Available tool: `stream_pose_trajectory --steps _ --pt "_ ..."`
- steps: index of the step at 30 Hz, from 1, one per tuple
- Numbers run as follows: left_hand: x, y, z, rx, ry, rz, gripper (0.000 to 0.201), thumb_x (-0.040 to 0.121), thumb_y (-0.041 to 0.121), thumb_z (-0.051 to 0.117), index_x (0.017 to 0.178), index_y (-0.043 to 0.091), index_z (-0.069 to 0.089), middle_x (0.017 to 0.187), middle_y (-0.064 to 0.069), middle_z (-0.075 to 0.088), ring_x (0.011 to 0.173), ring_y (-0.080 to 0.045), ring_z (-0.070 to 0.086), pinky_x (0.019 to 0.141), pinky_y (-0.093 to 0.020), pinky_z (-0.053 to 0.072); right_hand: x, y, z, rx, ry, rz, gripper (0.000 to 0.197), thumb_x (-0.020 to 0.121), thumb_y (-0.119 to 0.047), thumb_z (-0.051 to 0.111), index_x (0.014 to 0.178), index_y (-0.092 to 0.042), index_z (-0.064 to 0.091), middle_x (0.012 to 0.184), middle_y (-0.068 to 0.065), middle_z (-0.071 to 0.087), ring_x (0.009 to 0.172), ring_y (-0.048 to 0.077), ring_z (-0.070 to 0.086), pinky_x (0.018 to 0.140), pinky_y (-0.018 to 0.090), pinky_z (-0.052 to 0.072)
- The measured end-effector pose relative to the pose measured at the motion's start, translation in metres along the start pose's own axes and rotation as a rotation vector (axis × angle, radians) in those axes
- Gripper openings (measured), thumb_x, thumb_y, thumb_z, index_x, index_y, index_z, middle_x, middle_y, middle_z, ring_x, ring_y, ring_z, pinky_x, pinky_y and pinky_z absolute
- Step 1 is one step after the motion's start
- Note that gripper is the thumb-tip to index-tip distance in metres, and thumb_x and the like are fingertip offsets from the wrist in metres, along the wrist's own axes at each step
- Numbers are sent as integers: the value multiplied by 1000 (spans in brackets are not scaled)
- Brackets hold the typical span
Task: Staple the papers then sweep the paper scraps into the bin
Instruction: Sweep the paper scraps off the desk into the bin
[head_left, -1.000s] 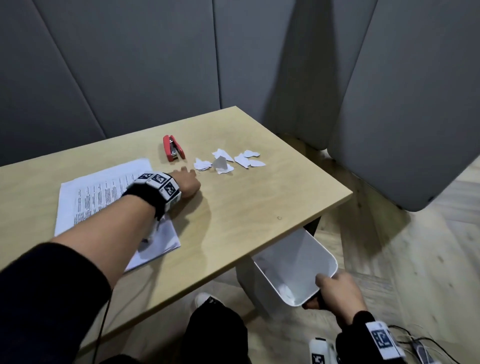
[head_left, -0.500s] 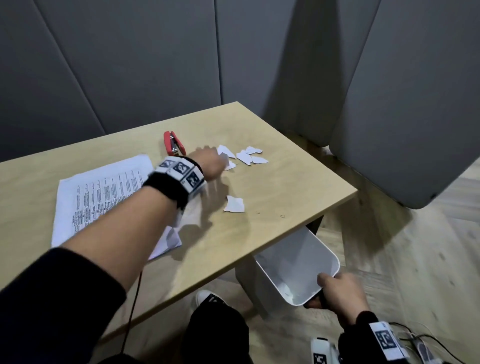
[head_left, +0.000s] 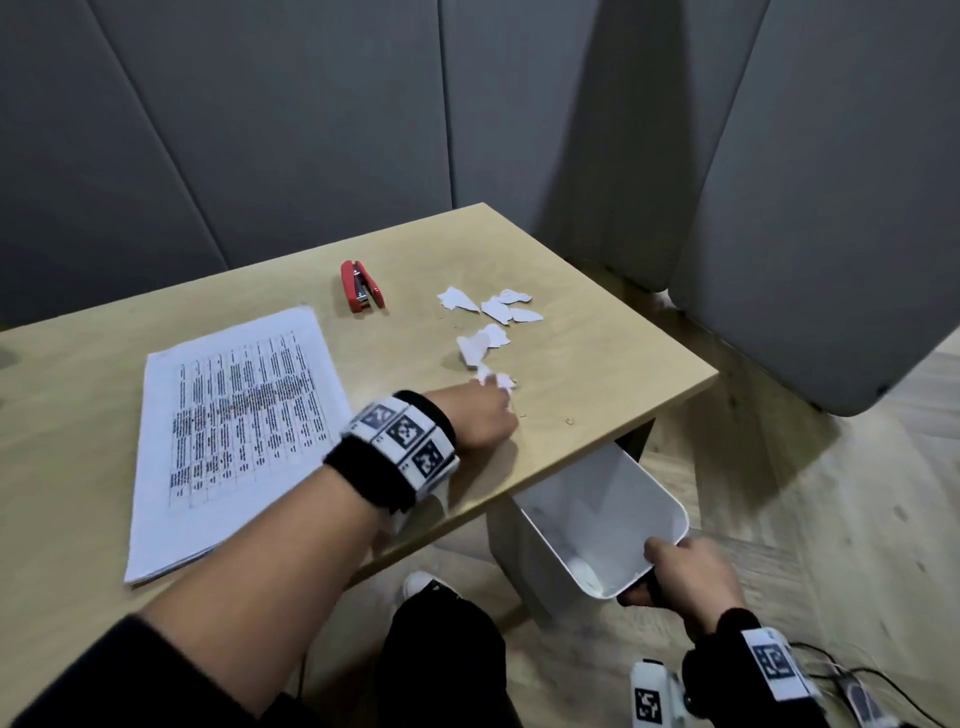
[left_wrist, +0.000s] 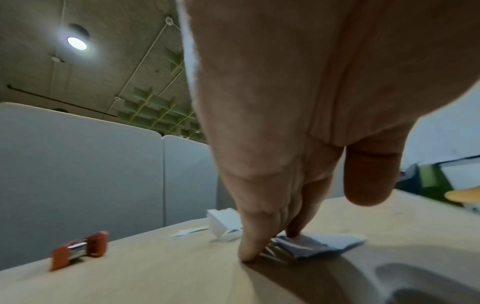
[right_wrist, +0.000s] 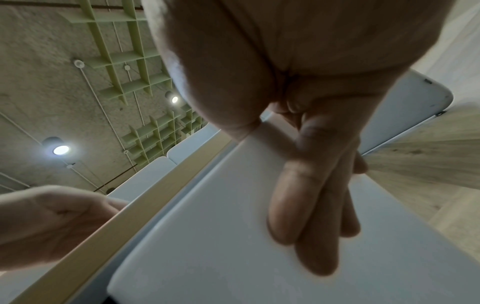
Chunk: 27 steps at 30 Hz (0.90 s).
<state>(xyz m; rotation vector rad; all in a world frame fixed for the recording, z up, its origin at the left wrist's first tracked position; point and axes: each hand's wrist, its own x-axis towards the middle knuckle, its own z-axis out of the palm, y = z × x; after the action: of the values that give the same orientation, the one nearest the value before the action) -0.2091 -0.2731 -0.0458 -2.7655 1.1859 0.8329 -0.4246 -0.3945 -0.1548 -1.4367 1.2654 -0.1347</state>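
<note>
From the head camera, I am seeing my left hand (head_left: 480, 418) lying on the table (head_left: 597, 384), fingertips touching a paper scrap (head_left: 496, 378) at the hand's 12 o'clock; whether the fingers are straight or curled I cannot tell here. More scraps (head_left: 491, 312) are lying further toward 12. The red stapler (head_left: 361, 287) is sitting at the hand's 11 o'clock, the printed papers (head_left: 234, 431) at 9. My right hand (head_left: 685, 582) is gripping the rim of the white bin (head_left: 602, 519), which is tilting under the table edge at the left hand's 5 o'clock.

The left wrist camera is showing straight fingers (left_wrist: 249, 242) pressed together, tips on the table, pushing against a crumpled scrap (left_wrist: 322, 244).

The right wrist camera is showing fingers (right_wrist: 291, 205) lying flat against the bin's outer wall (right_wrist: 207, 236) while the thumb (right_wrist: 221, 92) is hooking over its rim.
</note>
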Motion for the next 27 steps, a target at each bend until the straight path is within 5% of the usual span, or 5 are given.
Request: stream_pose_trajectory --steps 7,12,17,21,27 --pt "7 -1 -6 -114 68 -13 42 95 24 33 127 -1 44 145 -22 35 131 -34 43 109 -41 36 2 7 -4 29 0 -5 14 85 6 48 79 7 61 51 24 71 58 50 74 75 67 61" --pt "28 -20 -36 -152 306 -79 57 94 22 38 149 7 33 156 -15 30 141 -29 38 116 -38 32 5 6 -4 41 5 4 14 86 7 48 81 8 61 52 25 70 55 49 73 70 67 62" --pt "38 -27 -41 -28 113 -134 52 83 31 29 109 1 64 126 -18 62 110 -32 58 91 -33 45 9 7 -6 38 5 5 15 87 7 47 80 7 61 50 26 68 52 47 72 71 69 61" --pt "19 -3 -24 12 35 -55 52 81 31 24 101 0 60 119 -21 59 104 -33 55 95 -38 46 10 7 -8 37 2 12 15 86 6 47 81 7 61 53 27 70 56 49 73 73 69 61" --pt "2 27 0 -117 -12 53 59 98 20 29 154 6 21 166 -12 7 154 -23 12 124 -36 14 2 3 -8 31 -3 13 15 86 5 46 82 9 60 47 21 69 56 48 74 77 68 60"
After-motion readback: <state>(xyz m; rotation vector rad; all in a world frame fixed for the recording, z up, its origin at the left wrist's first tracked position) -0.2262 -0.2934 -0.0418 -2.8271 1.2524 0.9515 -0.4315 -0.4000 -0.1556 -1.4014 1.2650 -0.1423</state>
